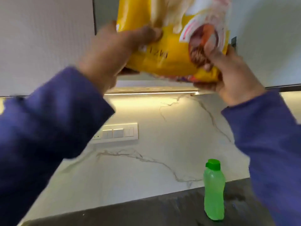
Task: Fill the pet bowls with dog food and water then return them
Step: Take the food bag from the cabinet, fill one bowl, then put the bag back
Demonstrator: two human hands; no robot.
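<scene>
Overhead, bag: your yellow dog food bag (171,51) is raised at the open wall cabinet (47,44), perhaps resting on its shelf.
Hands: your left hand (110,53) and right hand (228,75) both clench its lower corners.
Surface: dark surface (146,212) carries a green bottle (213,190), upright, capped.

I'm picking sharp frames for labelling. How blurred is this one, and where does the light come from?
Head view: both hands, left and right, and the yellow bag are motion-smeared; the green bottle is fairly crisp; a warm strip light under the cabinet brightens the marble backsplash.
</scene>
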